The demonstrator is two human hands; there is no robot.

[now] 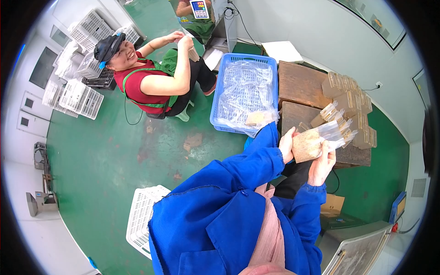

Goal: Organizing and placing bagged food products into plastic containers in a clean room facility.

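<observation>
A clear plastic bag of light brown granular material (306,145) is between my hands, above the near edge of a dark wooden table (302,84). My left hand (286,145) grips its filled bottom from the left side. My right hand (322,162) pinches the bag near its upper, unfilled part. Just beyond it, several similar filled bags with loose tops (328,115) stand on the table. Behind those are several clear plastic containers (350,98). To the left, a blue plastic basket (213,103) holds clear plastic bags and one bag with light brown contents (255,118).
A seated person (151,79) in a green apron handles a small bag beside a machine with a lit display (199,9). A white basket (139,220) sits on the green floor to my left. White crates (82,98) are stacked farther off; a metal-framed unit (357,247) is at the lower right.
</observation>
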